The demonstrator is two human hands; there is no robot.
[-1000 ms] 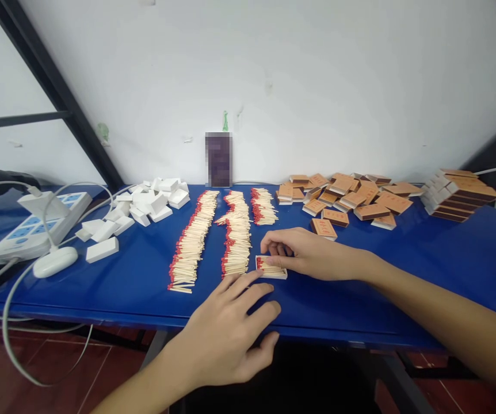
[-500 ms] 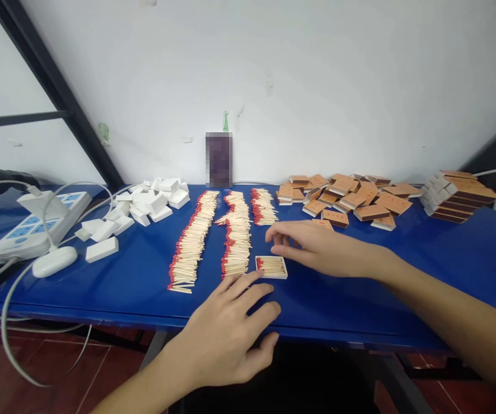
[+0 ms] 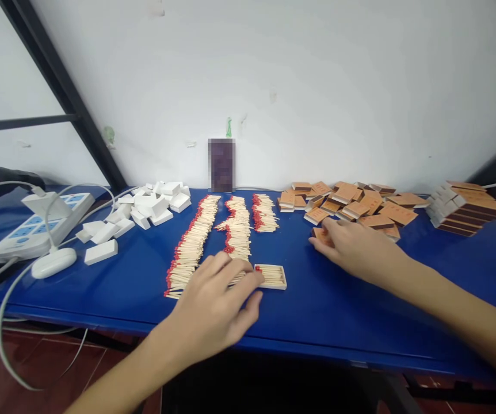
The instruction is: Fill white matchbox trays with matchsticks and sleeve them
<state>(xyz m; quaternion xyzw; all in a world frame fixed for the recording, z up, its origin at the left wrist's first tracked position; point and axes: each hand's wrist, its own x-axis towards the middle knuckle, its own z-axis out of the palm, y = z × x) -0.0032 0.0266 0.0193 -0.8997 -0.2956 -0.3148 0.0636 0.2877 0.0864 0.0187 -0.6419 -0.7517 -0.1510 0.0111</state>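
Note:
A small white matchbox tray (image 3: 279,286) filled with red-tipped matches lies on the blue table. My left hand (image 3: 218,302) is at its left end, index fingertip over the tray's edge, thumb apart just below it; the fingers are loosely bent. Beneath that hand, the near end of the middle row of matches (image 3: 238,230) is partly hidden. To the right, my right hand (image 3: 349,247) has its thumb and fingers closed on an orange matchbox sleeve (image 3: 319,235), at the front of the heap of sleeves (image 3: 360,201).
Another long row of matches (image 3: 194,241) and a shorter row (image 3: 265,213) flank the middle one. White trays (image 3: 153,204) are heaped at the left, beside a power strip (image 3: 41,224) with cables. Filled matchboxes (image 3: 468,207) are stacked far right, against the wall side.
My right hand has moved right, from beside the tray to the orange sleeve, and closed on it. My left hand has shifted slightly left and up, its fingers drawn closer together.

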